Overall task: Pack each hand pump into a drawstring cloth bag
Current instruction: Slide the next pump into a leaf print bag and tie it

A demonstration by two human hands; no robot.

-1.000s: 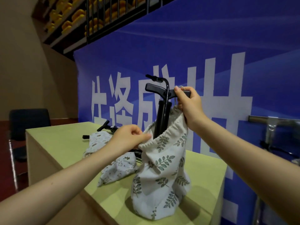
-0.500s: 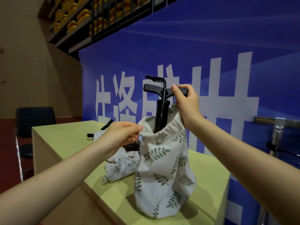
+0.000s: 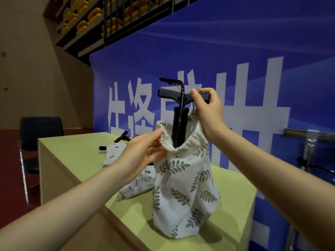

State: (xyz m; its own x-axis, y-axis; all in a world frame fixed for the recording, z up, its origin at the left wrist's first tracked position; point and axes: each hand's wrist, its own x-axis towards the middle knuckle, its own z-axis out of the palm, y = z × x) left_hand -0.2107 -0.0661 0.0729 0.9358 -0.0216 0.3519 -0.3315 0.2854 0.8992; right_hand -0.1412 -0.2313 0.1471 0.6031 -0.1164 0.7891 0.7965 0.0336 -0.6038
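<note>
A black hand pump (image 3: 179,124) stands upright inside a leaf-printed drawstring bag (image 3: 183,189) on the yellow-green table (image 3: 76,153), its barrel rising out of the gathered mouth and its T-handle and curved hose well above the cloth. The right hand (image 3: 208,109) is curled round the right end of the handle, thumb on the near side, and a loop of pale drawstring (image 3: 199,90) shows over its knuckles, with more cord running down beside the palm to the bag's far rim. The left hand (image 3: 143,156) pinches the near left rim of the bag between thumb and fingertips, where the cord end comes out of the hem; the other fingers lie loosely spread below the rim. The bag's mouth is slack and open round the barrel, with a gap between cloth and pump on the left. The bag sits near the table's right end and close to its front edge, with a strip of bare top to its right. Just behind and left of it lies a second cloth bag (image 3: 126,178) with small prints, a second pump's black handle (image 3: 121,139) poking out at its far end. Bare tabletop stretches left toward the dark chair (image 3: 39,133); a blue banner (image 3: 235,51) stands behind the table.
</note>
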